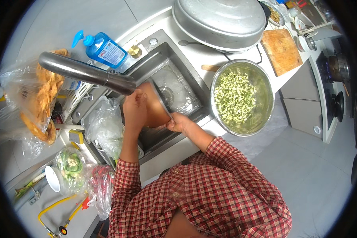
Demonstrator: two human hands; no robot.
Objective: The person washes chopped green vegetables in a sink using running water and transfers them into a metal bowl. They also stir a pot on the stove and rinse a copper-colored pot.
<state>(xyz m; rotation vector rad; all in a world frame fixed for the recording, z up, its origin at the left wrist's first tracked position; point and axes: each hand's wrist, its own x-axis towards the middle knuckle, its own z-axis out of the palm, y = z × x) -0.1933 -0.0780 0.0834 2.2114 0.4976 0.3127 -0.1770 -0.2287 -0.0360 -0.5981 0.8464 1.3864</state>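
Over the sink, I hold a tilted, smooth orange-brown bowl-like vessel with a thin grey rim. My right hand is closed on its lower rim. My left hand is at its left side, just below the spout of the grey faucet. The left fingers are curled together, and whether they pinch anything is hidden. Behind the vessel, clear plastic film or water glistens in the basin.
A steel bowl of chopped green vegetable stands to the right, near a cutting board. Behind is a big lidded metal pot. Left are a blue soap bottle, bagged fried dough and a bagged cauliflower.
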